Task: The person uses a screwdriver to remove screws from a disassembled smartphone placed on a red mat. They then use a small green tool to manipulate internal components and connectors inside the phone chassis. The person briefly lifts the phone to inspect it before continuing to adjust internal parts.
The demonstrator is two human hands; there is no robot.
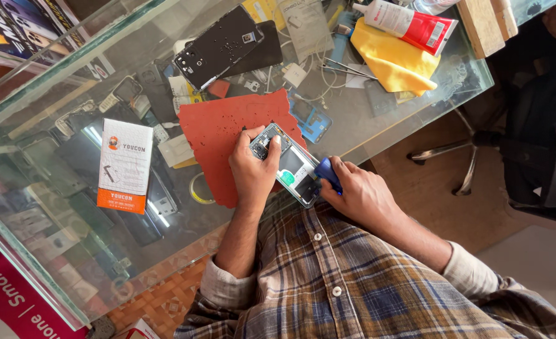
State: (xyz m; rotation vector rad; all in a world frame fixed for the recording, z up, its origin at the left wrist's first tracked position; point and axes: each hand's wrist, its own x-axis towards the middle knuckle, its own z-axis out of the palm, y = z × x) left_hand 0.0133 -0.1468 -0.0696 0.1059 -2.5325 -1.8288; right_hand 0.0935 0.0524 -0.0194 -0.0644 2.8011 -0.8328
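On the far left of the glass counter top (378, 119) sits a white and orange cardboard box (124, 164), well apart from what you're doing. Next over is the ragged red rubber work mat (227, 135), and your left hand (253, 172) rests on it, fingers curled and the thumb pressed down on the top end of the opened smartphone with its back cover off (290, 166). That phone lies tilted, half on the mat's right edge and half over the bare glass. Your right hand (359, 194) pinches a blue-handled tool (328, 174) at the phone's lower end; I can't see the tip. My take: keep that thumb planted so the phone can't skate, and work the tool gently. The yellow cloth (394, 59) lies further back, to the right.
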